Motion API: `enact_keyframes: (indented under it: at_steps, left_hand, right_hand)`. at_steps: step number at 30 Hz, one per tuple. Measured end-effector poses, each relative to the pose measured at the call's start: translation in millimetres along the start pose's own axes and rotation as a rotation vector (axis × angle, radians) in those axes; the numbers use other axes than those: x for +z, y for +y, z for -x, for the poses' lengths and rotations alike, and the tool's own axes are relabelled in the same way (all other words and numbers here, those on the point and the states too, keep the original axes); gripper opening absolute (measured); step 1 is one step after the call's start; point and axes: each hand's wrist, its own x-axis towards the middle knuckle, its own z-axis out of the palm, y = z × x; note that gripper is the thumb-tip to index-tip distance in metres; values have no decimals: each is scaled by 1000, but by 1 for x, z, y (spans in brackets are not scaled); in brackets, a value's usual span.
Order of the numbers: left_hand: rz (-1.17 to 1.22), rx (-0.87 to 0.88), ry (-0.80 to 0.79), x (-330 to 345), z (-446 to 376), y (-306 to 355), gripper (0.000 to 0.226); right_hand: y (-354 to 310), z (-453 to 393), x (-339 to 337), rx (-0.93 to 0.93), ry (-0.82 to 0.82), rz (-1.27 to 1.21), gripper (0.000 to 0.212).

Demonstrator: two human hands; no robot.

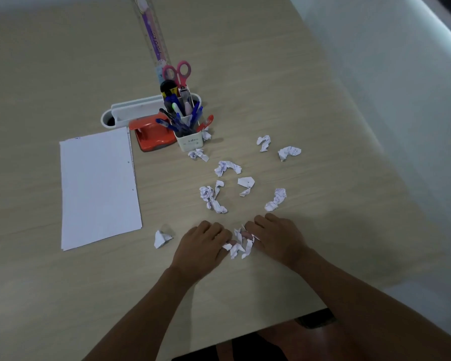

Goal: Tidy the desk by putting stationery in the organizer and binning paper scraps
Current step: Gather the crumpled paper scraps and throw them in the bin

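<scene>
A: What lies off your left grip [201,246]?
B: A stack of white sheets [99,188], flat on the desk [310,105], well to the left of that grip and a little farther out. You can see small holes along the stack's right edge.
A: And off your right grip [276,238]?
B: A pale wall [401,100], well to the right, running along the desk's right edge.

Both forearms reach forward, palms down. The left hand [202,243] and right hand [276,237] sit close together, curled fingers (tips mostly hidden) facing each other.
</scene>
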Motion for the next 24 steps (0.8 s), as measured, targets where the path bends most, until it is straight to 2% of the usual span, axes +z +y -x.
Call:
enact_keyframes:
  at_steps: [3, 6, 10, 12, 14, 17, 22, 24]
  left_hand:
    - [-25, -8, -3, -1, 0, -2, 16]
    - [-5, -75, -56, -5, -10, -6, 29]
    - [179, -293, -85, -32, -20, -2, 53]
    - [271, -420, -131, -46, -18, -4, 68]
    - [324, -488, -154, -57, -15, -11, 61]
    - [377, -497, -179, -71, -13, -16, 45]
    - [410, -437, -173, -90, -20, -12, 33]
    - [440, -421, -176, -97, -23, -9, 33]
  right_hand:
    - [-1, 1, 4, 52, -11, 31, 12]
    - [-6, -5, -1, 171, -18, -4, 21]
    - [-16, -10, -21, 459, -44, -220, 33]
    - [-20, -10, -33, 537, -73, -269, 50]
    - [-24, -11, -46, 594, -73, -315, 62]
    - [-26, -10, -62, 650, -35, -355, 58]
    - [-31, -4, -82, 753, -14, -361, 30]
    - [-34, 3, -92, 787, -8, -382, 33]
